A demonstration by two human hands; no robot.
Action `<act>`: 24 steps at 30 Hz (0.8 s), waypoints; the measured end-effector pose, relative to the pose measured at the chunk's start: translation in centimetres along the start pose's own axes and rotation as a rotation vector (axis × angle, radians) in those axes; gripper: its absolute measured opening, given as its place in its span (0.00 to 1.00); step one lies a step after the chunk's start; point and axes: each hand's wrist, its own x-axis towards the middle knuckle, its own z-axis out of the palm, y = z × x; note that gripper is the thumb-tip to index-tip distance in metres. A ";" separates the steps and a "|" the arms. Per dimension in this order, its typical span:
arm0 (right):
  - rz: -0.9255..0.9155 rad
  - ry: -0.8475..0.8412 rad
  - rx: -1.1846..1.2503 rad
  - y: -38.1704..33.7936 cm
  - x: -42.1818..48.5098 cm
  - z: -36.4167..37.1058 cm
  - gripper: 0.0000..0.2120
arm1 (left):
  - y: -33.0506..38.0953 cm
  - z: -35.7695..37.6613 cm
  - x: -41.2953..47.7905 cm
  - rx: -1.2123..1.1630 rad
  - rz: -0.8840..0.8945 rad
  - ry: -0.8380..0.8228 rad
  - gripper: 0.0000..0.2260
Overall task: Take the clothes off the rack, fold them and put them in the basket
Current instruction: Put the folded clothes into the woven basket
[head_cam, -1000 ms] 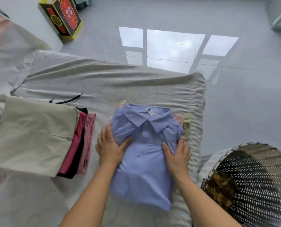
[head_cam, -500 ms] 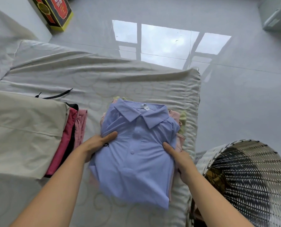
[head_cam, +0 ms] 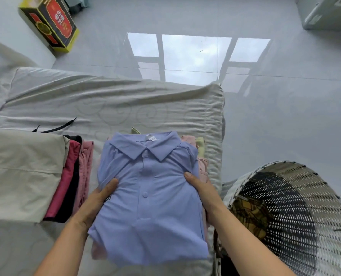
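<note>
A black, red and yellow printed box (head_cam: 49, 22) stands on the glossy grey floor (head_cam: 285, 108) — window panes mirrored there — beyond the bed's (head_cam: 114, 108) pale patterned cover.
</note>
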 end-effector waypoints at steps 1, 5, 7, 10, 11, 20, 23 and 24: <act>-0.011 -0.018 0.007 -0.4 -0.6 -0.2 0.30 | 0.3 0.5 -1.2 0.020 0.071 0.029 0.38; -0.049 -0.084 0.044 -2.3 -3.7 -1.7 0.27 | 1.5 2.3 -5.8 0.198 0.284 0.167 0.55; -0.069 -0.091 0.059 -3.2 -5.4 -3.2 0.27 | 2.3 4.3 -8.0 0.275 0.333 0.211 0.61; -0.127 -0.087 0.123 -4.2 -8.2 -6.6 0.25 | 2.8 8.6 -10.6 0.328 0.366 0.194 0.61; -0.147 -0.075 0.145 -4.3 -9.1 -8.1 0.25 | 2.7 10.2 -11.3 0.337 0.367 0.167 0.59; 0.020 0.270 0.400 2.0 -14.3 -25.4 0.42 | -5.1 25.3 -9.3 0.438 0.277 -0.208 0.39; 0.065 0.366 0.420 4.7 -14.5 -29.3 0.50 | -8.8 28.9 -6.8 0.490 0.213 -0.296 0.32; 0.093 0.410 0.412 5.4 -14.4 -30.2 0.47 | -9.8 29.6 -5.7 0.503 0.182 -0.325 0.31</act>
